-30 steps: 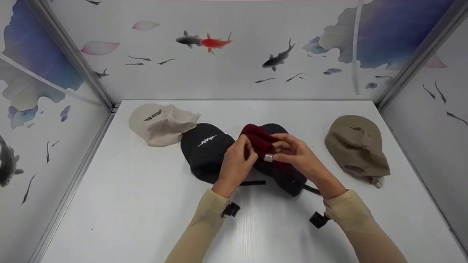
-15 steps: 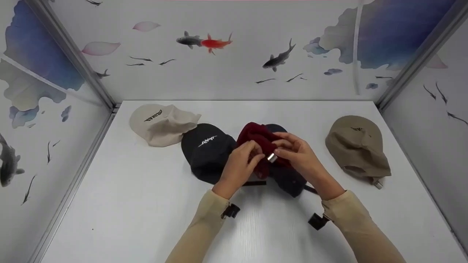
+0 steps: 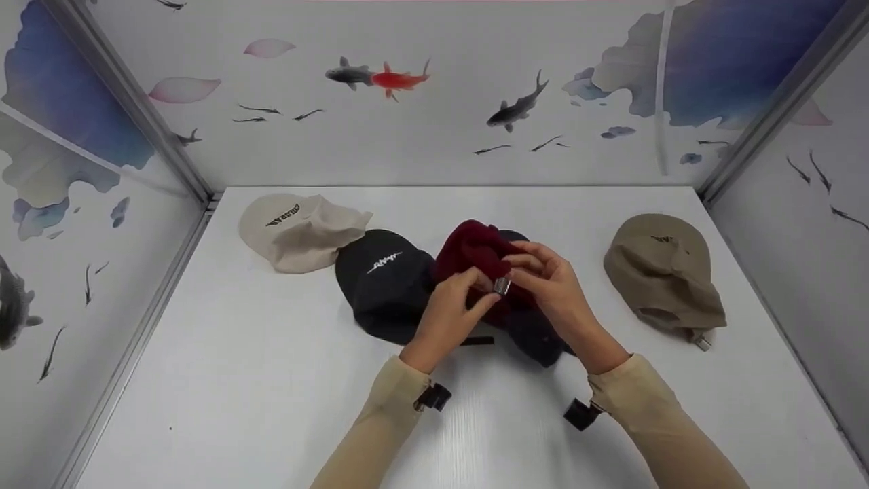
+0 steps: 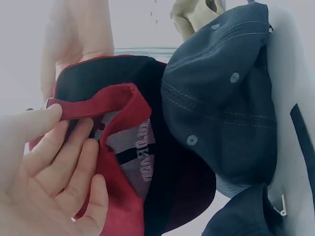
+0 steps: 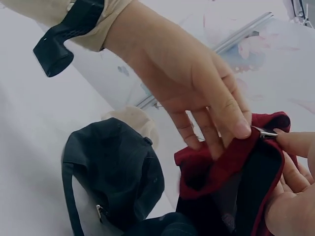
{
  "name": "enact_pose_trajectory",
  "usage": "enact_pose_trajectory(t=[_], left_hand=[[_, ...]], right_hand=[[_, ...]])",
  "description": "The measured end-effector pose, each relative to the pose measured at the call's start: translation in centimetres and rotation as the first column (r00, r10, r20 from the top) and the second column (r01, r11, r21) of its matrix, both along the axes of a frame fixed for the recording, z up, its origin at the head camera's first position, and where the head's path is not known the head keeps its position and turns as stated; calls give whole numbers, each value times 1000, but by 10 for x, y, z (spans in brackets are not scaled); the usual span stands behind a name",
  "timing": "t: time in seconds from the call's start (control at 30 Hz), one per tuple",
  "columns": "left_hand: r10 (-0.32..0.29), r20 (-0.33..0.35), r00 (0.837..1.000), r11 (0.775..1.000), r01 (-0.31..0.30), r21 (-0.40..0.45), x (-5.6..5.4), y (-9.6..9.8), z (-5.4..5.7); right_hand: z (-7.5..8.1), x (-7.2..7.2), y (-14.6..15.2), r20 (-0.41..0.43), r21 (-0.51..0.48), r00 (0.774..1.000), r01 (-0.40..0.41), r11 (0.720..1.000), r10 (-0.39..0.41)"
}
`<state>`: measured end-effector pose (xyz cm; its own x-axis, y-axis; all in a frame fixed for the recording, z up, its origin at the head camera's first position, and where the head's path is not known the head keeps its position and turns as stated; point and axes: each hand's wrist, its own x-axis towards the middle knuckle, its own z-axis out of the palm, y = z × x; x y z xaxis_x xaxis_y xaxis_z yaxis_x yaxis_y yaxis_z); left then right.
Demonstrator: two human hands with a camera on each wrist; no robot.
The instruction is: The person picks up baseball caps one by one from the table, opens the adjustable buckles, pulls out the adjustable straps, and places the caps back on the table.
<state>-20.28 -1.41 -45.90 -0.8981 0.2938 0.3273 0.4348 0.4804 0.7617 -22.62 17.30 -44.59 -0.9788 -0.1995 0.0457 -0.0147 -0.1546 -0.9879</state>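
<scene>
A dark red cap (image 3: 468, 248) is held up between both hands, above a dark navy cap (image 4: 221, 103). My left hand (image 3: 451, 309) pinches the red cap's back strap (image 4: 106, 101) by the metal buckle (image 3: 502, 286), thumb against fingers. My right hand (image 3: 557, 285) grips the cap on the buckle's other side, its thumb at the buckle (image 5: 266, 132) in the right wrist view. The inside of the cap, with a printed panel (image 4: 138, 152), shows in the left wrist view. A black cap (image 3: 387, 285) with white lettering lies just left of the hands.
On the white table (image 3: 237, 380), a cream cap (image 3: 299, 234) lies at the back left, touching the black cap. An olive-brown cap (image 3: 662, 272) lies apart on the right. A patterned wall (image 3: 434, 136) stands behind the table.
My left hand has moved right to the buckle and now pinches beside it. The right hand has come slightly left. The red cap's body has spread up and left.
</scene>
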Motion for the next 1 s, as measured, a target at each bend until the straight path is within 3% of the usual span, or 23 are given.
enact_pose_trajectory(t=[0.1, 0.2, 0.37, 0.57, 0.8, 1.0], left_hand=[[-42, 19, 999, 995, 40, 93, -1, -1, 1], [-69, 17, 997, 984, 65, 167, -3, -3, 1], [-48, 22, 999, 978, 43, 205, -4, -3, 0], [-10, -2, 1000, 984, 11, 177, -3, -4, 3], [34, -67, 997, 994, -27, 102, -5, -21, 5], [1, -67, 998, 991, 7, 130, -6, -27, 4]], right_hand=[[-1, 0, 2, -6, 25, 1000, -22, 999, 22], [-1, 1, 5, 0, 16, 995, -100, 995, 100], [1, 1, 8, 9, 4, 975, -221, 975, 221], [4, -1, 8, -18, 107, 987, -155, 982, 157], [8, -5, 29, 11, 26, 999, -32, 999, 32], [6, -8, 37, 34, -16, 998, -47, 999, 48]])
